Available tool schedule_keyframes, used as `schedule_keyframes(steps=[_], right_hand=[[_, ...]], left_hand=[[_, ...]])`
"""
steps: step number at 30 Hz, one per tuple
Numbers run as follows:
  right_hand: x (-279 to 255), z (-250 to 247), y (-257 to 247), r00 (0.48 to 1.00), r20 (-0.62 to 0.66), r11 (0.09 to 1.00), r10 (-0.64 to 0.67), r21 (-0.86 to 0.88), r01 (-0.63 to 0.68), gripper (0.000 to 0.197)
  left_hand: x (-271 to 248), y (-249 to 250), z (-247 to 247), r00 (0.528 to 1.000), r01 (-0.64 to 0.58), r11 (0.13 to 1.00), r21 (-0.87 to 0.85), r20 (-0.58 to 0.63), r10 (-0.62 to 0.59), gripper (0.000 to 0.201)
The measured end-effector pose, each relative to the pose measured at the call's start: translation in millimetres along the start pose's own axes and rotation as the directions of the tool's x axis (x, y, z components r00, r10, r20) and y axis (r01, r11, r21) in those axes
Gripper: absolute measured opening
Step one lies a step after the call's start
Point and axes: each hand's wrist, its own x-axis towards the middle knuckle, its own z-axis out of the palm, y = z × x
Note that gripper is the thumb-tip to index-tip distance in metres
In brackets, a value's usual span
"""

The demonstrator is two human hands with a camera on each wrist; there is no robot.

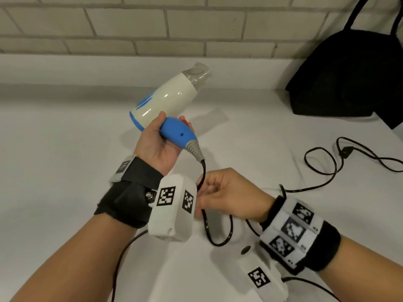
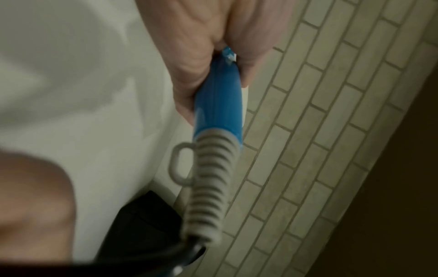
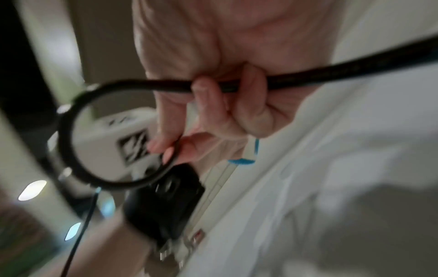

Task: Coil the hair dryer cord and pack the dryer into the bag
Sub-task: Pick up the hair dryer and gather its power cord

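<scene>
In left hand [image 1: 158, 144]: cream-bodied, blue-handled dryer [image 1: 165, 101].

Hair dryer [image 1: 165, 99]: cream barrel, blue handle, clear nozzle; being held off the white surface, nozzle pointing up and away. Black cord [image 1: 205, 216] is hanging from the grey strain relief, looping once, then trailing right in loose curves to the plug [image 1: 346, 151]. Black bag [image 1: 346, 77] is slumping against the brick wall, far right.

head: bright, even, soft shadows | wrists: dim, blurred, edges bent
</scene>
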Motion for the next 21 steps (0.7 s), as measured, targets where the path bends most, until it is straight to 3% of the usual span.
schedule_keyframes(steps=[6,13,16,21], right_hand=[[-4,-9,-9,1.000,0.021,0.992,-0.023,-0.127,0.025,0.018],[-2,-20,-15,0.998,0.056,0.962,0.014,-0.274,0.002,0.013],[-3,-30,-22,0.991,0.102,0.926,0.091,-0.375,-0.047,0.021],[-7,-43,-29,0.954,0.184,0.854,0.237,-0.508,-0.114,0.013]], left_hand=[[1,0,-11,0.996,0.030,0.998,-0.049,-0.080,-0.033,0.025],[-2,5,-15,0.975,-0.053,0.997,-0.063,-0.219,0.038,0.015],[-3,6,-15,0.962,-0.062,0.993,-0.097,-0.271,0.033,0.017],[-5,6,-15,0.959,-0.063,0.992,-0.106,-0.282,0.030,0.018]])
